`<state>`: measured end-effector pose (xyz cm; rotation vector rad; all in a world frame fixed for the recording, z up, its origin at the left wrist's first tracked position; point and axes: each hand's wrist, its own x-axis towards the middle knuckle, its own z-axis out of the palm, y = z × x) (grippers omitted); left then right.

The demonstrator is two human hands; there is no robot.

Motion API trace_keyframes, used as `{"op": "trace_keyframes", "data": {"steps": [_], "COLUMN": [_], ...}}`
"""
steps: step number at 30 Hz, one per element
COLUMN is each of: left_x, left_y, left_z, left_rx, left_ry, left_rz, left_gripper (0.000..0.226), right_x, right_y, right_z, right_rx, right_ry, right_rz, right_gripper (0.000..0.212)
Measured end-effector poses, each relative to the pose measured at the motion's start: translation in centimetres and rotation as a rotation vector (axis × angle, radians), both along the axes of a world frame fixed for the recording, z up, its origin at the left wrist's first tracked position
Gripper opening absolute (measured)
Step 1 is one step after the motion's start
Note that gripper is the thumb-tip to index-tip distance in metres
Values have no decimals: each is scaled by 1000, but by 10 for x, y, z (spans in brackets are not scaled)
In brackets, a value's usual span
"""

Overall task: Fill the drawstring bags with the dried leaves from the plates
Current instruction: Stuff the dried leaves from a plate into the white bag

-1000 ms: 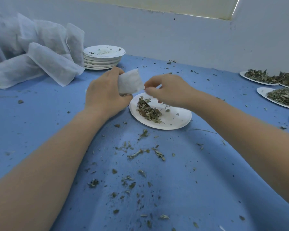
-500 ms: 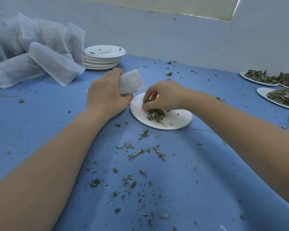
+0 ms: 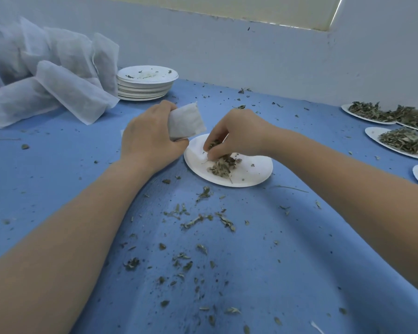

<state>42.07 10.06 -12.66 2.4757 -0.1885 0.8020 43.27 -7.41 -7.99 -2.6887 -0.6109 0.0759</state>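
Note:
My left hand (image 3: 150, 138) grips a small white drawstring bag (image 3: 187, 121) just left of a white paper plate (image 3: 256, 174) on the blue table. A small heap of dried leaves (image 3: 221, 165) lies on that plate. My right hand (image 3: 237, 136) is over the plate with its fingers curled round a pinch of the leaves, lifted slightly off the heap. The bag's opening is hidden behind my left hand.
A pile of filled white bags (image 3: 46, 80) lies at the back left beside a stack of used plates (image 3: 146, 83). Several plates heaped with dried leaves (image 3: 403, 141) stand along the right edge. Leaf crumbs (image 3: 198, 220) are scattered over the blue tablecloth (image 3: 58, 165).
My right hand came down from beside the bag onto the plate, closed its fingers on the leaves and gathered them toward the plate's middle. My left hand and the bag stayed put.

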Motion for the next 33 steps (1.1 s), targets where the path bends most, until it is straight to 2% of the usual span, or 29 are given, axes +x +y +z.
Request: {"op": "trace_keyframes", "data": {"steps": [7,12,18,24,28,33], "left_x": [1,-1,-2,-1,2,-1], "left_y": [-1,-6,-15,-17,-14,-12], "left_z": [0,2,3,5,4,6], "left_rx": [4,-18,-175,-371,-451,-419], "left_ry": [9,17,55,89,90,85], "left_rz": [-25,-53,-76,-87,-89,-122], "left_gripper": [42,42,41,43,30,35], "right_x": [-4,-6,-8,-19,-21,-18], "right_y": [-16,4,22,27,20,11], "right_z": [12,9,-4,-10,-10,-7], "right_rx": [846,1213,1153,988,978,854], "right_ry": [17,-37,-221,-393,-372,-281], "right_rz": [-166,-273,-361,-264,-207,-107], "right_gripper": [11,13,15,13,15,18]}}
